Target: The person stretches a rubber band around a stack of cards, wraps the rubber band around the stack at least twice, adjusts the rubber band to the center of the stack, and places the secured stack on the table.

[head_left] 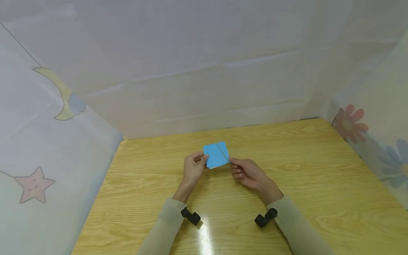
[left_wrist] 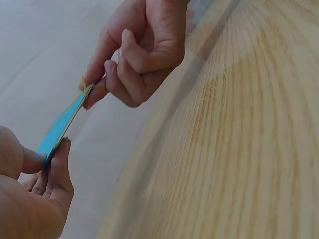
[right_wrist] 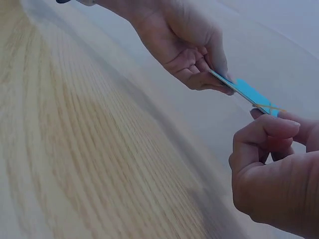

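Note:
A thin, square blue card (head_left: 213, 156) with rounded corners is held above the table; its pale edge shows, but I cannot tell whether it is one sheet or a stack. My left hand (head_left: 193, 168) pinches its left side, thumb on the blue face and fingers behind. A tan rubber band (head_left: 222, 152) runs slantwise across the card's right part. At the lower right corner, my right hand (head_left: 250, 173) pinches the rubber band between thumb and forefinger, its other fingers curled. In the right wrist view the band (right_wrist: 269, 107) crosses over itself near that corner.
A wood-grain table (head_left: 153, 170) lies below both hands. Pale cloth walls (head_left: 191, 71) stand behind it and at both sides, printed with a moon (head_left: 65, 95), a star (head_left: 35, 185) and flowers (head_left: 349, 124). Each sleeve carries a black wrist device (head_left: 266, 217).

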`<state>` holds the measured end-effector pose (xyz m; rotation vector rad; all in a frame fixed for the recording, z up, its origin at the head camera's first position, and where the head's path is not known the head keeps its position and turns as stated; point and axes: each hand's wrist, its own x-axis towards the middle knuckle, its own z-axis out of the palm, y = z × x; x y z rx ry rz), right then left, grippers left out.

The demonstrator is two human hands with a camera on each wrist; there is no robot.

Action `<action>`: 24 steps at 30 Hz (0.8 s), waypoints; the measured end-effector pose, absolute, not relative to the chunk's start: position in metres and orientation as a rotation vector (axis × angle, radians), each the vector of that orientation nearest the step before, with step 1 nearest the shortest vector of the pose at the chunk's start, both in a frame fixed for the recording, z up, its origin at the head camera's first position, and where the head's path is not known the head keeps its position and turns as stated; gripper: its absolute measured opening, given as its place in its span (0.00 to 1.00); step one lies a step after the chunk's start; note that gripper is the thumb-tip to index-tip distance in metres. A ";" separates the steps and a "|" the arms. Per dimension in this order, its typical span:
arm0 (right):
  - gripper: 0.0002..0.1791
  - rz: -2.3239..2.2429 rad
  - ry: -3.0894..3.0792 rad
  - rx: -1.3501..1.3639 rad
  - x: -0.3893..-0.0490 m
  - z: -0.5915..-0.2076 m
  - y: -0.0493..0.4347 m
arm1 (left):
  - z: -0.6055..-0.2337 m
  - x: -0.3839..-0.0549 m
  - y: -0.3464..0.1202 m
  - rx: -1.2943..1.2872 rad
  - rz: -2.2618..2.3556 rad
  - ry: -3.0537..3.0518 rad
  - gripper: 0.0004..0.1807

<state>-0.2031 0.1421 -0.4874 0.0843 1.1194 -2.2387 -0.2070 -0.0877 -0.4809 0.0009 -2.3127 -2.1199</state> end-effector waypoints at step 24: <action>0.16 -2.209 1.249 0.018 -0.208 -0.485 0.158 | -0.483 -0.199 -0.087 -0.286 -2.099 -2.445 0.10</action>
